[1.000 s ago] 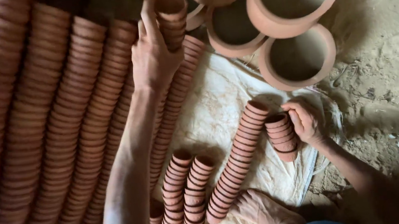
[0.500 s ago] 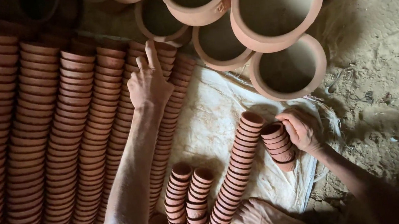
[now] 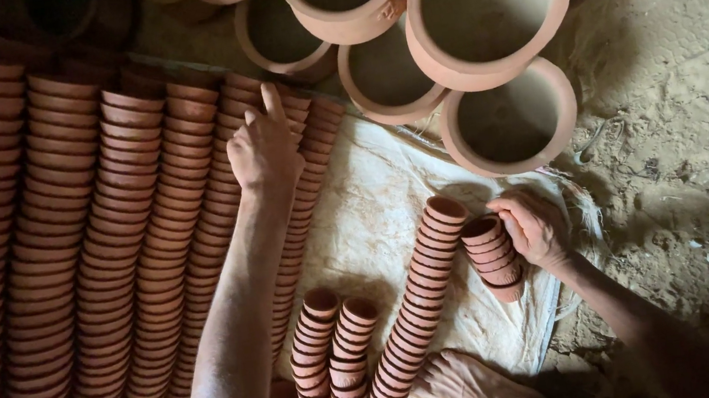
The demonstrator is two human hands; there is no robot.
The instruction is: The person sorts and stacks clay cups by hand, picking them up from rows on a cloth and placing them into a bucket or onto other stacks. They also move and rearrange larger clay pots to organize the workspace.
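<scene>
Gripping a short stack of small clay cups (image 3: pixel 492 256), the right hand (image 3: pixel 534 228) closes its fingers around the side of it and holds it just beside the top of a long leaning row of cups (image 3: pixel 417 305) on a pale woven sack (image 3: pixel 375 214). The short stack stands close to that row, though whether the two touch cannot be told. The left hand (image 3: pixel 261 147) reaches far forward with its fingers loosely spread and holds nothing; it rests on the top ends of the long stacked rows of cups (image 3: pixel 107 259) that fill the left side of the view.

Judging by how things lie, most of the cups are already nested into long rows: many lie packed side by side on the left, and two shorter rows (image 3: pixel 330 357) lie near the person's bare foot (image 3: pixel 470 384). Only the handful in the right hand stays apart from a row, so little loose ware seems left within view.

Room to move is tight. The packed rows press against each other on the left, and large clay pots (image 3: pixel 508 119) crowd the far edge of the sack, one of them near the right hand. Open sack shows between the left forearm and the leaning row, and bare earthen floor (image 3: pixel 687 91) lies to the right, past the sack's frayed edge.
</scene>
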